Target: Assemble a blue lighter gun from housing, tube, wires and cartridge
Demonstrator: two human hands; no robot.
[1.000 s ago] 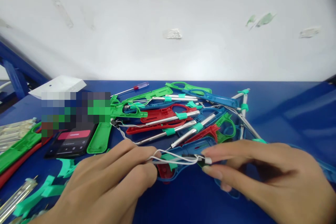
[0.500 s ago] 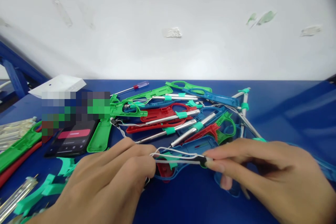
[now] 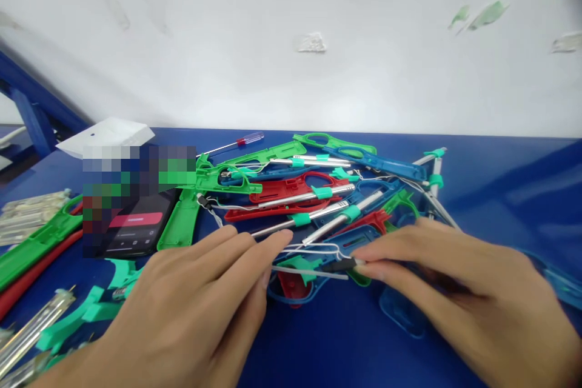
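Note:
Between thumb and forefinger, my right hand pinches a small black connector with white wires. The wires run left to my left hand, whose fingers are closed round them; the gripped part is hidden. A loose-ended grey-white strip sticks out of the left hand below the connector. Behind both hands lie red plastic shells, blue shells, green shells and silver rods with teal clips.
A phone and a white paper piece lie at the left. A screwdriver is at the back. Teal pieces and clear tubes sit at the front left. A white wall stands behind.
The left hand's forefinger has straightened towards the right. The grey-white strip's right end now hangs apart from the connector. The whole view has shifted slightly.

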